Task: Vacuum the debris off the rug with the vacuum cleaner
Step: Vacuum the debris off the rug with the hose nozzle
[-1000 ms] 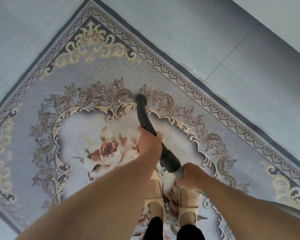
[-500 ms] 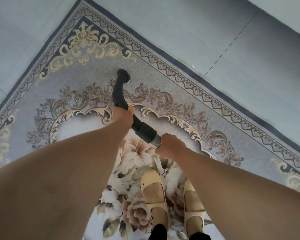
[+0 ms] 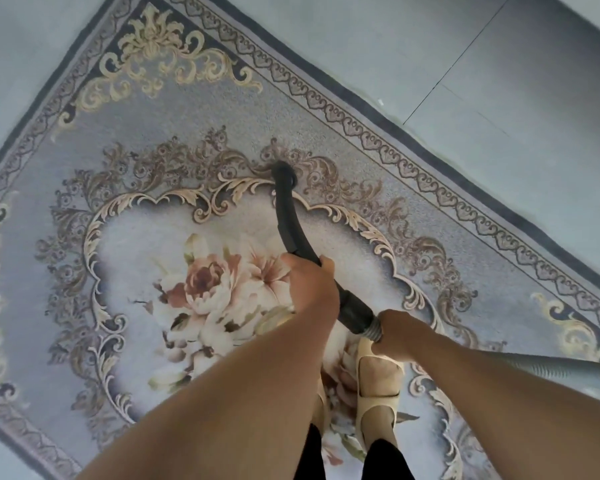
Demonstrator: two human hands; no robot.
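The rug (image 3: 160, 161), grey-blue with gold scrollwork and a rose medallion, fills most of the view and lies askew on the pale floor (image 3: 430, 43); the person stands on its flowers in cream shoes (image 3: 378, 382). The vacuum's ribbed hose (image 3: 568, 370) runs in from the right edge to the dark curved wand (image 3: 291, 220), whose open tip touches or hangs just over the scroll border above the medallion. Half a second ago that tip sat farther out, up and left on the plain grey field; it has been drawn back toward the feet and to the right, so this reads as the pull half of a back-and-forth stroke, one strip of pile covered. The left hand (image 3: 310, 287) is clenched round the wand's middle, steering; the right hand (image 3: 397, 329) is wrapped round the hose cuff behind it. No debris is plain at this size, save a pale fleck (image 3: 381, 102) at the rug's far edge, so how much is left I cannot tell.
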